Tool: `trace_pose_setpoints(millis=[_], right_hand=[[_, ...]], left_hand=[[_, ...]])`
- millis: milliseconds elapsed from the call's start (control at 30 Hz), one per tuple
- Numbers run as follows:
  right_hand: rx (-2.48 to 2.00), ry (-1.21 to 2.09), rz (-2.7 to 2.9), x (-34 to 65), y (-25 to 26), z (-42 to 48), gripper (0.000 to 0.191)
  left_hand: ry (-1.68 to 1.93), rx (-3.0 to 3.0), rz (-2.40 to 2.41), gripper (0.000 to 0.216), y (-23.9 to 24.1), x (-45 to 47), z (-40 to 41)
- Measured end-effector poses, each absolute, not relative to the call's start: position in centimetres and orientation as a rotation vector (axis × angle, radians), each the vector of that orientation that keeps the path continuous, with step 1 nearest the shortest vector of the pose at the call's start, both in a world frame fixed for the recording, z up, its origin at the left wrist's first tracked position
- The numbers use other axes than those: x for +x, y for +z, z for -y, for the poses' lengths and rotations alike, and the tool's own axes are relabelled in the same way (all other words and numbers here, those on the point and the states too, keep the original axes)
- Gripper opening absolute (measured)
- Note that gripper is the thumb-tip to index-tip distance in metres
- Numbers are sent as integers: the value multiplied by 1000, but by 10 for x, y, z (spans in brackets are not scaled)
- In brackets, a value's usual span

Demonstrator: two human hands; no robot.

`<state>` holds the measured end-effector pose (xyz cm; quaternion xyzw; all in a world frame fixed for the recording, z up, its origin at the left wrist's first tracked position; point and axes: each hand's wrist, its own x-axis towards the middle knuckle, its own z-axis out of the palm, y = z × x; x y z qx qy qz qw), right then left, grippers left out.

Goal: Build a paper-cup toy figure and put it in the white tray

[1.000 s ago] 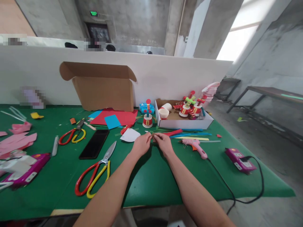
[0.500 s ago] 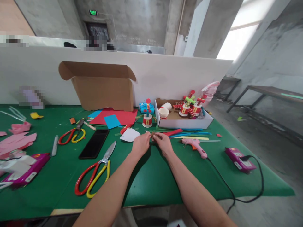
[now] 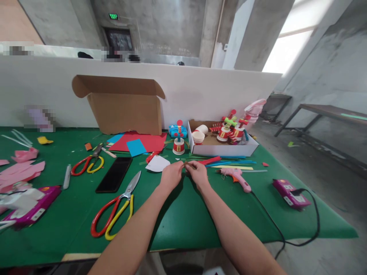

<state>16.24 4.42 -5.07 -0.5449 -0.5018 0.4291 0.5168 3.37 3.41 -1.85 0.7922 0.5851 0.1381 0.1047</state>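
My left hand and my right hand meet at the middle of the green table, fingertips pinched together on a small folded piece that looks green and brown; it is too small to name. Just beyond the hands lie a white paper scrap, red, blue and yellow paper strips and a small red-and-white cup figure. Large red-and-yellow scissors lie to the left of my left forearm.
A pink glue gun with its black cord and a magenta packet lie at the right. A white tray holds paper cups and finished figures. A black phone, smaller scissors, coloured paper sheets and an open cardboard box are at the left and back.
Both hands stay together at the same spot; the fingers shift slightly on the small piece. Nothing else on the table has moved.
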Motion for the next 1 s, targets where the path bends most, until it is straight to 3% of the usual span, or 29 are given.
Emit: trace_pose_setpoints(millis=[200,433,767,1000], right_hand=[[-1426,881,1214,162,-52,-44,9],[-1245,1065,1208,159,-56,-46,19],[-1292,1048,1236,161,-53,-45,20],[-1416,944,1197,159,-53,-43,10]], left_hand=[[313,2392,-1778,26,-14,47,-24],[369,2306,-1788,30,-11,34,-32],[436,2262,-1756,29,-13,33,-35],[379,2359,-1814,25,-16,48,-25]])
